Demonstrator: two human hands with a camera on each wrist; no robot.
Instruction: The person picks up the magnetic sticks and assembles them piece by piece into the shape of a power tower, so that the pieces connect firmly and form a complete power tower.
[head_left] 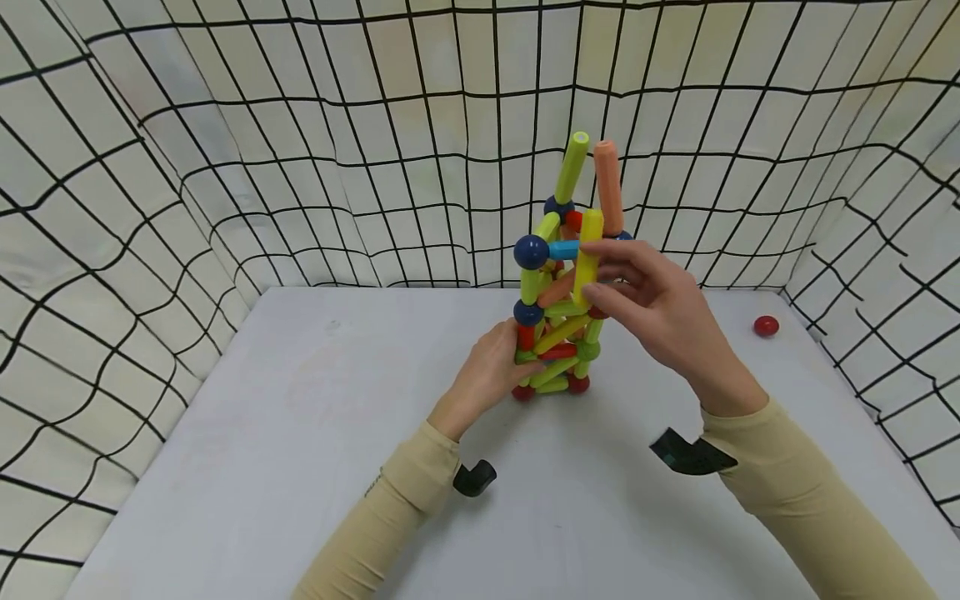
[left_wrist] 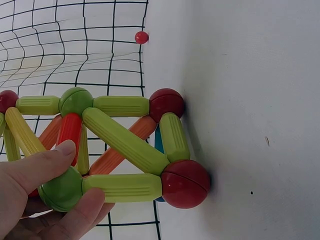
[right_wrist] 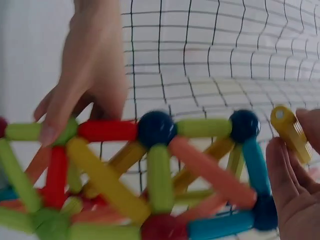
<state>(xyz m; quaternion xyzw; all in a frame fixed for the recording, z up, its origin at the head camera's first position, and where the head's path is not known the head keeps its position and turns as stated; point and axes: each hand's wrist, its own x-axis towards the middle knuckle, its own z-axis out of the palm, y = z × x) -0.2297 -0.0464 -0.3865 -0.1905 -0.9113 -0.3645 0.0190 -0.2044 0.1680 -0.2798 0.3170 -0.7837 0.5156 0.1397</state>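
Note:
A tower of colored rods and balls (head_left: 562, 333) stands upright on the white table. Low on its left side my left hand (head_left: 491, 365) grips it, thumb and fingers around a green ball (left_wrist: 62, 191) in the left wrist view. My right hand (head_left: 660, 308) pinches a short yellow rod (head_left: 592, 227) between thumb and fingers, in front of the tower's top. In the right wrist view the rod's near end (right_wrist: 280, 115) appears apart from the dark blue ball (right_wrist: 245, 125). A lime rod (head_left: 572, 167) and an orange rod (head_left: 608, 187) stick up from the top.
One loose red ball (head_left: 766, 326) lies at the table's right side. Black netting (head_left: 420, 150) over white walls encloses the back and both sides of the white table (head_left: 337, 433). A dark strap piece (head_left: 692, 454) juts from the right sleeve, another (head_left: 475, 478) from the left.

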